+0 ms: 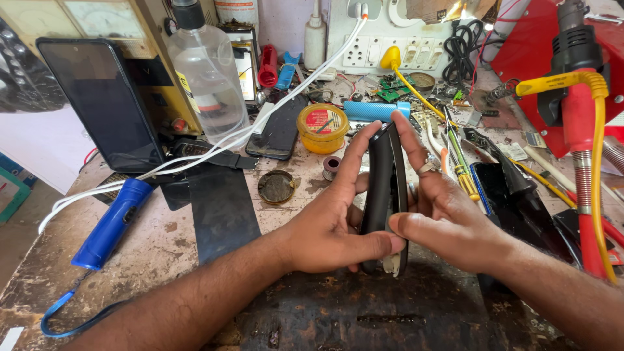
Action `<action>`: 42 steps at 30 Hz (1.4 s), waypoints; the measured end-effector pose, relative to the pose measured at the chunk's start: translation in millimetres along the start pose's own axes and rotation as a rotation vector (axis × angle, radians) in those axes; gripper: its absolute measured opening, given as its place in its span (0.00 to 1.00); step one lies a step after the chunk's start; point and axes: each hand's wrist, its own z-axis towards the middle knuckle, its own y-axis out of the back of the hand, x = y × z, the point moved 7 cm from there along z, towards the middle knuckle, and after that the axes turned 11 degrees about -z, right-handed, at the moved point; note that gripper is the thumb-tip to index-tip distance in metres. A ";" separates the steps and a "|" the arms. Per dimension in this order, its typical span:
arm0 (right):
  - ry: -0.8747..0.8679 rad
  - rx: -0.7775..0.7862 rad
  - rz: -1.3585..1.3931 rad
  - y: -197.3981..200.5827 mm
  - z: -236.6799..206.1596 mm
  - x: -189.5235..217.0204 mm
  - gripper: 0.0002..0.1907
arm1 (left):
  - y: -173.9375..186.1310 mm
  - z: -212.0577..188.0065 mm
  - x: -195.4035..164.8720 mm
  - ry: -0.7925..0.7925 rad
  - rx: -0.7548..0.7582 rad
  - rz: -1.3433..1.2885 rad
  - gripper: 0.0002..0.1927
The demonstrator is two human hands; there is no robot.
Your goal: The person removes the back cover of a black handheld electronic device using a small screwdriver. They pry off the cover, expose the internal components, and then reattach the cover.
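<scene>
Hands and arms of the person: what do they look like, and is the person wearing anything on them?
Both forearms are bare, with no sleeves showing as far up as the picture goes. The left hand wears nothing that can be seen: no ring, watch or glove. The right hand has a silver-coloured ring on one of its fingers. No gloves, bracelets or watches show on either wrist.

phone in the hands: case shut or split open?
Split open. The black phone, held edge-on between left hand and right hand, shows a gap between its two halves along the edge.
</scene>
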 end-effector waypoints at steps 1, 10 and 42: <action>0.008 -0.004 -0.004 0.3 0.2 0.1 0.27 | -0.2 0.6 0.3 -0.001 -0.002 0.004 0.67; -0.014 -0.025 -0.144 6.7 1.8 -4.6 0.20 | -0.9 0.5 2.6 0.004 -0.010 -0.008 0.67; -0.181 0.075 -0.112 6.1 4.5 -8.6 0.60 | 1.5 3.5 7.9 0.017 -0.072 -0.002 0.65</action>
